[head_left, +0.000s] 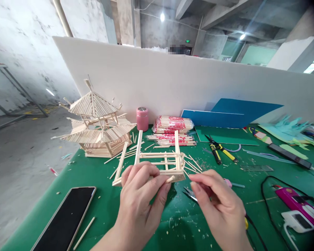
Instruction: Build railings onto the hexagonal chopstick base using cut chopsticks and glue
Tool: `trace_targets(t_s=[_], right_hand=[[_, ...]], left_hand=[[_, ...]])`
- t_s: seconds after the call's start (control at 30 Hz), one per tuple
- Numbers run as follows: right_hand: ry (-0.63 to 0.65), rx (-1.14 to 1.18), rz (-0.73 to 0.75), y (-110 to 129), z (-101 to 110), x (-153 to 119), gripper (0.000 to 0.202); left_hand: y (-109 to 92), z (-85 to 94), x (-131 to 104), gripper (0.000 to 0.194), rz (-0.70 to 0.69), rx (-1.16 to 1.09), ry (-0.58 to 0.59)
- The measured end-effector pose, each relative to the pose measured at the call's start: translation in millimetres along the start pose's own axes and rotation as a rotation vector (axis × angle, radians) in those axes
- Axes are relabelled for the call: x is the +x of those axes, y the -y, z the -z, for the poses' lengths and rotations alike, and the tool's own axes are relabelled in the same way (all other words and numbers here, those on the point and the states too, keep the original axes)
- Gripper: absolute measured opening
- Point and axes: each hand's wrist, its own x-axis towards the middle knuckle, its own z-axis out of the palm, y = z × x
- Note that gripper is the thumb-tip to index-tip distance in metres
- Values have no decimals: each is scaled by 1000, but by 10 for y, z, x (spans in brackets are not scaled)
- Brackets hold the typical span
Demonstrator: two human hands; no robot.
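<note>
My left hand (143, 195) is closed round the near edge of a small wooden stick frame (176, 157). Between its thumb and index finger the end of a short stick (170, 179) shows. The frame has upright posts and cross rails, and its near corner is partly covered by my fingers. Just right of the frame, my right hand (217, 202) has thumb and index fingertips pinched together; anything between them is too small to make out. Metal pliers tips (190, 194) show beside and partly behind my right hand.
A stick pagoda model (99, 129) stands at the back left near a pink jar (142, 119) and bagged sticks (172, 124). A phone (68, 216) lies front left. Yellow-black cutters (219, 150), a magenta device (298, 205) and cables are on the right.
</note>
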Motion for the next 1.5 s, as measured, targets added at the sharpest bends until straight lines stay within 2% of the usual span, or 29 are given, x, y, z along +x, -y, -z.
trace_targets(t_s=[0.13, 0.33, 0.47, 0.63, 0.7, 0.9, 1.13, 1.3, 1.5], right_hand=[[20, 115, 12, 179, -186, 92, 12], [55, 200, -31, 228, -246, 116, 8], [92, 240, -75, 223, -231, 105, 5], [-1, 199, -118, 100, -89, 202, 3], [3, 156, -98, 24, -15, 318, 4], [172, 153, 41, -120, 108, 679, 6], [309, 85, 160, -107, 69, 788, 8], [301, 31, 263, -96, 59, 798, 9], [266, 6, 298, -111, 59, 773, 10]], left_hand=[[8, 3, 7, 18, -1, -11, 13], [38, -29, -41, 17, 13, -22, -3], [39, -48, -68, 18, 37, -53, -9], [33, -78, -78, 17, 40, -64, -35], [34, -91, -83, 16, 29, -51, -52], [45, -110, -91, 17, -9, -30, -80], [63, -108, -77, 15, -40, 17, -27], [58, -130, -74, 16, -53, 43, -52], [43, -172, -120, 12, -79, 162, -71]])
